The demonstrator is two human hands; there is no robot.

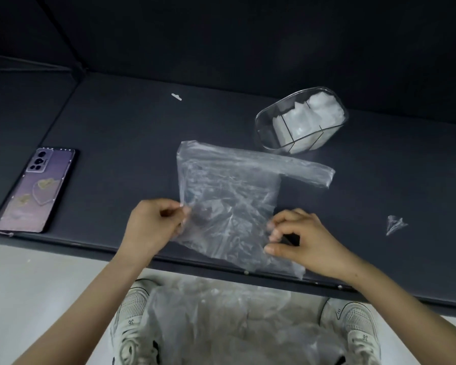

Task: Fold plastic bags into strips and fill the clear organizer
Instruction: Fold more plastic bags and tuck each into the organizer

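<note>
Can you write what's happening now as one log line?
left hand: pinches plastic bag | right hand: pinches plastic bag | clear organizer: partly filled

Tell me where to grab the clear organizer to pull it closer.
I'd pinch the wall of the clear organizer at its left end, coming from above. That compartment is open-topped and looks empty, leaving room for fingers, while folded bags fill the others.

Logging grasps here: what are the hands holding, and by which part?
Both hold the bag: the left hand pinches its left edge, the right hand its right edge.
</note>
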